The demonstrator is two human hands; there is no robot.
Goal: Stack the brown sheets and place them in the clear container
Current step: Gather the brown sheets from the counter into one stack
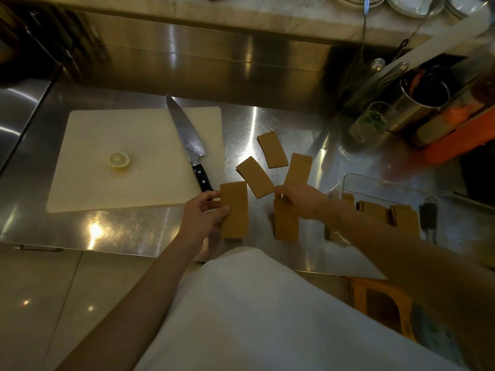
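A steel desk (pixel 134 231) is seen, its surface marked by bright reflections. A pale cutting board (pixel 120 162) is laid on its left half, and a knife (pixel 188 145) is rested across the board's right edge, its black handle reaching past the near corner. Three brown sheets (pixel 271 149) are scattered flat on the bare steel to the right of the board, close together. A clear container (pixel 375 183) is set at the right, by the near edge. A glass (pixel 371 121) and a metal canister (pixel 417 103) are stood farther back on the right.
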